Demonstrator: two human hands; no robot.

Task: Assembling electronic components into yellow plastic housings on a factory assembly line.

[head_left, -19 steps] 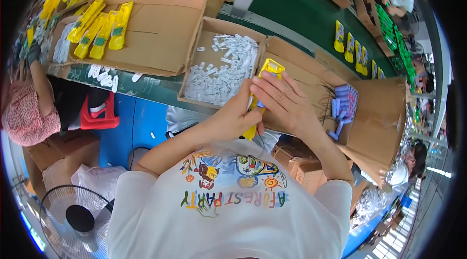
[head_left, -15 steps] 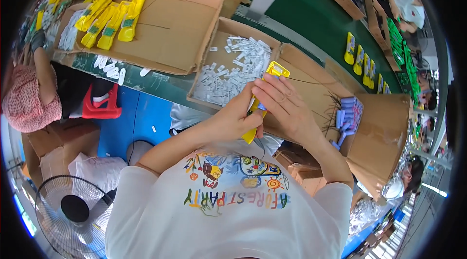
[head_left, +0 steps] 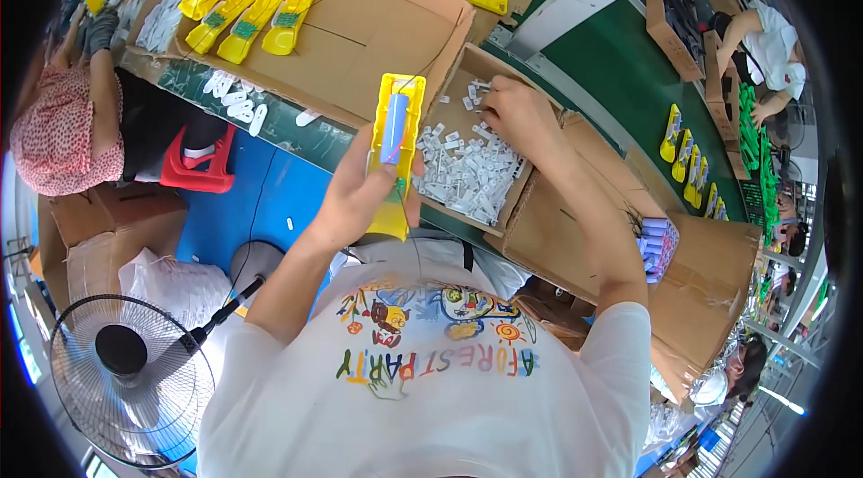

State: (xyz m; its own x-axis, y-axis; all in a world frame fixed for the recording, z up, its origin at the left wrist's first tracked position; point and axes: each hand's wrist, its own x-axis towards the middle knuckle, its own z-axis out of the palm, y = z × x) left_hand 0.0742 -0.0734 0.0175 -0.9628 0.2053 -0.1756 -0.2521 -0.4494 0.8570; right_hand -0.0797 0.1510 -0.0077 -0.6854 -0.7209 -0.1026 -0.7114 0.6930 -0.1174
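My left hand (head_left: 351,197) is closed round a yellow plastic housing (head_left: 392,219). Inside the housing lie a purple-blue cylindrical battery cell (head_left: 394,129), thin wires and a small green circuit board (head_left: 400,191). My right hand (head_left: 520,115) reaches into a shallow cardboard box of small white plastic pieces (head_left: 465,180). Its fingers are bent together at a few pieces near the far side; whether one is pinched between them is hidden.
A cardboard tray (head_left: 351,24) at the far left holds several yellow housings with circuit boards. More battery cells (head_left: 659,249) stand in a box on the right. Finished-looking yellow housings (head_left: 690,163) lie on the green belt. A fan (head_left: 126,357) and a co-worker (head_left: 67,132) are at left.
My right hand has left the yellow housing and moved away into the box of white pieces. My left hand, still holding the housing, has shifted left, and the battery cell now shows.
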